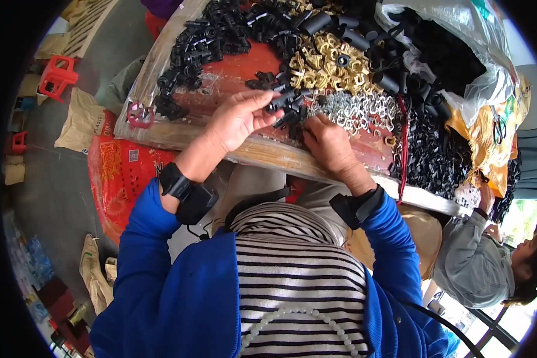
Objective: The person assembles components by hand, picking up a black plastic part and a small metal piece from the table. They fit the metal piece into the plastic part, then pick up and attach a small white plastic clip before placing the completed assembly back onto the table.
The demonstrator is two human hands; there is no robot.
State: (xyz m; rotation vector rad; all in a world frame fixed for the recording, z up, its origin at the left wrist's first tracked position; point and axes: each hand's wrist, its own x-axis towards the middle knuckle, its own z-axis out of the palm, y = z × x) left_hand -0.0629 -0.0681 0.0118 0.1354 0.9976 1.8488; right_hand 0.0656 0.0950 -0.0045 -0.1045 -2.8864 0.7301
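My left hand (237, 118) is raised over the near edge of the red worktable (227, 83). Its thumb and fingers are closed on a short black plastic tube (278, 104). Close beside it, my right hand (329, 143) is low at the table edge with its fingers curled together; whatever they pinch is hidden. Small black plastic pieces (291, 116) lie between the two hands. Just beyond my right hand spreads a heap of silver metal rings or clips (361, 110). Gold-coloured clamp-like parts (325, 65) are piled farther back.
Black plastic assemblies (206, 45) cover the far left of the table. Black tubes (391, 82) and many tiny black pieces (429, 155) lie at the right, near scissors (499, 126) on a yellow sack. A co-worker (483, 256) reaches in at the right. A red stool (58, 77) stands left.
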